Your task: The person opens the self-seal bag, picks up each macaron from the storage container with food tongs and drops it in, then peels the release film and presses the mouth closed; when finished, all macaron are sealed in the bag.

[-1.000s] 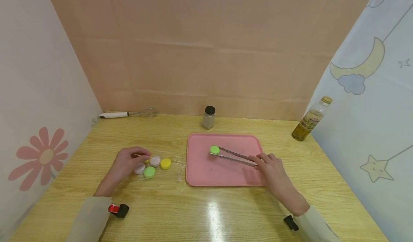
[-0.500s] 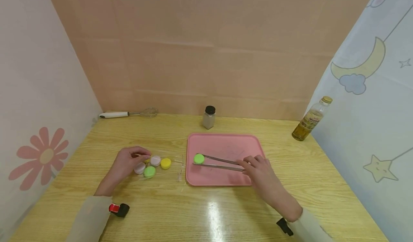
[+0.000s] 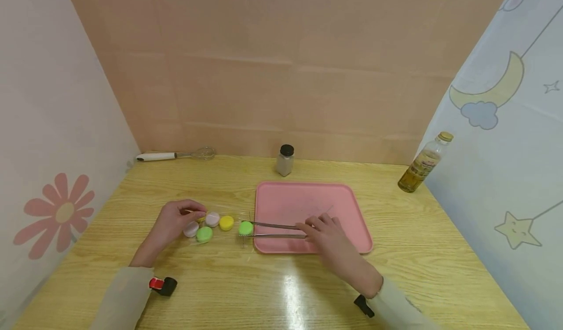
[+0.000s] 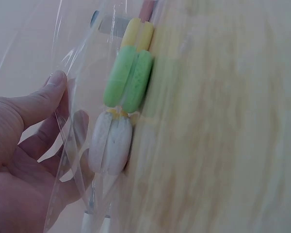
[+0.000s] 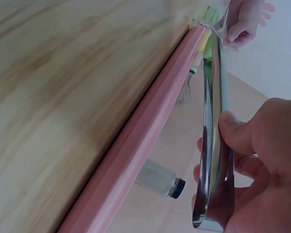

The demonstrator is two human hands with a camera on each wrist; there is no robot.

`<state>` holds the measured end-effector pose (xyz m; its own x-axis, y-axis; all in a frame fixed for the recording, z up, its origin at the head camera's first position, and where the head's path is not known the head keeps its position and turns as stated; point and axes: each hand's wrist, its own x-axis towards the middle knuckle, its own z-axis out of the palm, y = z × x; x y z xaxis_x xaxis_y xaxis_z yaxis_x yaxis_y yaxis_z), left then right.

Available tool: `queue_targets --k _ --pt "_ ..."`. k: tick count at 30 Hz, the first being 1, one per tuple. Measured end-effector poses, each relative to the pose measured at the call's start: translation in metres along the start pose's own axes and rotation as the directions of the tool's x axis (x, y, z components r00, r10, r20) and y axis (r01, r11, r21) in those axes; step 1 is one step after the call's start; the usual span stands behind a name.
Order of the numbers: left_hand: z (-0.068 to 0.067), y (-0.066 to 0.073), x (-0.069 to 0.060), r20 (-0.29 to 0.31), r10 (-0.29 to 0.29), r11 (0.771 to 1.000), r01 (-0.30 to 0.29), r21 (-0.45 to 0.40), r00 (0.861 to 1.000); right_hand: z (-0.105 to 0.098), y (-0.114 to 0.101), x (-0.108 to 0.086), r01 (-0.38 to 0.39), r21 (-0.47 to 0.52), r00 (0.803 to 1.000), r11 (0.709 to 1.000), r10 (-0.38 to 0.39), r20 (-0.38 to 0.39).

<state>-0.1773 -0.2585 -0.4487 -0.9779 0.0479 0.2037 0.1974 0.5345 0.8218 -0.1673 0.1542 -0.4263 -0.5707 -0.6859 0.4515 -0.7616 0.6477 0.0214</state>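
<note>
My left hand [image 3: 169, 227] pinches the edge of a clear plastic bag [image 4: 63, 145] lying on the table at left. Several macarons sit inside it: a yellow macaron [image 3: 226, 223], a green macaron [image 3: 204, 234] and pale pinkish ones, such as this pale macaron [image 3: 212, 219]. Metal tongs [image 3: 277, 235] are held in my right hand [image 3: 332, 247], thumb on one arm and fingers on the other. Between the tongs' tips is a bright green macaron [image 3: 246, 229], at the bag's right end. Whether it is inside the bag's mouth is hard to tell.
Under the tongs lies a pink tray [image 3: 338, 222]. Behind it stands a small black-lidded jar [image 3: 285, 163]. A whisk [image 3: 176, 155] lies at the back left, and an oil bottle [image 3: 422, 166] stands by the right wall.
My right hand has moved left with the tongs, carrying the bright green macaron from over the tray to the bag's right end. My left hand has stayed in place.
</note>
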Motion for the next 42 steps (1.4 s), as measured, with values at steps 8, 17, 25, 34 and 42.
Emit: queue_targets --k 8,17,25,34,42 --pt "0.0 0.001 0.0 -0.003 -0.013 1.0 0.013 0.015 1.0 0.012 -0.008 0.018 0.028 0.039 0.997 0.999 -0.031 0.068" --pt "0.001 0.003 0.0 -0.001 0.009 1.0 -0.009 0.009 1.0 0.02 -0.015 0.032 0.054 0.071 0.99 0.996 -0.063 0.13" --pt "0.001 0.001 0.001 -0.003 0.034 0.999 -0.034 -0.001 0.999 0.026 -0.019 0.04 0.063 0.034 0.987 0.997 -0.067 0.144" --pt "0.001 0.002 0.001 -0.006 0.037 0.999 -0.037 0.008 0.999 0.028 -0.023 0.042 0.101 -0.041 0.985 0.994 -0.094 0.143" --pt "0.002 0.0 0.0 0.0 0.023 1.0 -0.023 0.004 1.0 0.029 -0.024 0.041 0.108 -0.07 0.985 0.992 -0.098 0.139"
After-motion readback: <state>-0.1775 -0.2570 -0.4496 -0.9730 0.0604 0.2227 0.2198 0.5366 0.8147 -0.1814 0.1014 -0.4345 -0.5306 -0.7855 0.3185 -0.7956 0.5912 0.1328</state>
